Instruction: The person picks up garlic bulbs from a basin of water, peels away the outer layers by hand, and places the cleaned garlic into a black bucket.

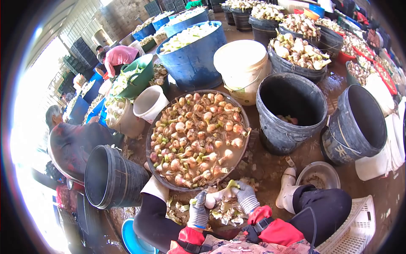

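My left hand, in a striped grey work glove, is closed round a white garlic bulb close above my lap. My right hand, gloved the same way, is closed at the pale green stalk end of that garlic. Exactly how its fingertips grip is hard to see. Just beyond both hands stands a wide round tub, filled with brownish garlic bulbs in muddy water. Loose peelings lie on the floor below my hands.
Dark buckets stand to the left and right of the tub. A metal bowl sits by my right boot, a white plastic crate beside my thigh. Behind are blue vats of garlic. A co-worker sits at left.
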